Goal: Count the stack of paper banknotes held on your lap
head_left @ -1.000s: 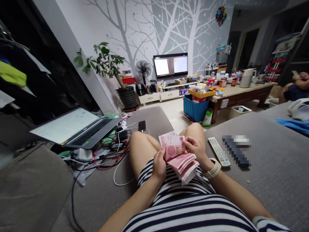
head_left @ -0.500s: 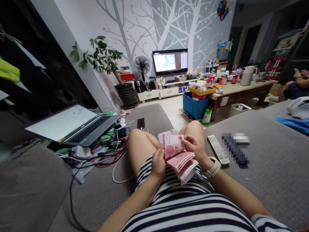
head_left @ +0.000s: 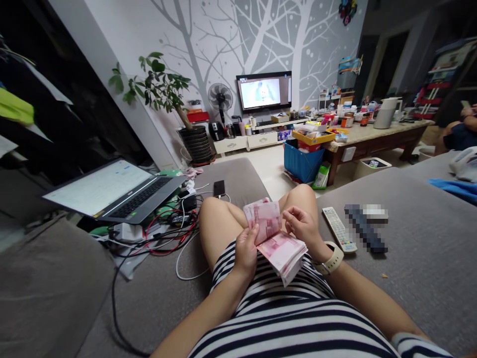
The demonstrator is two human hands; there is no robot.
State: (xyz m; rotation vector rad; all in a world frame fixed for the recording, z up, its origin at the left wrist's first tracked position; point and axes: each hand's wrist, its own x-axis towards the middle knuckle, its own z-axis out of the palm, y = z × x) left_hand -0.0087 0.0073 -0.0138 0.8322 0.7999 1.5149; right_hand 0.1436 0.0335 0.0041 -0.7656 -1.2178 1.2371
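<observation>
I sit on a grey sofa point(head_left: 410, 233) with a thick stack of pink banknotes point(head_left: 285, 251) over my lap. My left hand point(head_left: 246, 248) grips the stack's left side, thumb pressed on a note folded upward point(head_left: 265, 220). My right hand point(head_left: 303, 226) is at the top right of the stack, fingers curled and pinching the notes' upper edge. A pale watch sits on my right wrist point(head_left: 332, 258).
An open laptop point(head_left: 115, 191) rests at my left above a tangle of cables point(head_left: 164, 236), with a phone point(head_left: 218, 188) nearby. A white remote point(head_left: 338, 228) lies on the sofa to my right. Ahead stand a blue bin point(head_left: 302, 161), a cluttered low table point(head_left: 372, 136) and a television point(head_left: 264, 91). Another person sits at the far right point(head_left: 460, 132).
The note showing its printed face has been folded back onto the raised bundle, and my right fingers have shifted slightly along the notes. The view has drifted a little.
</observation>
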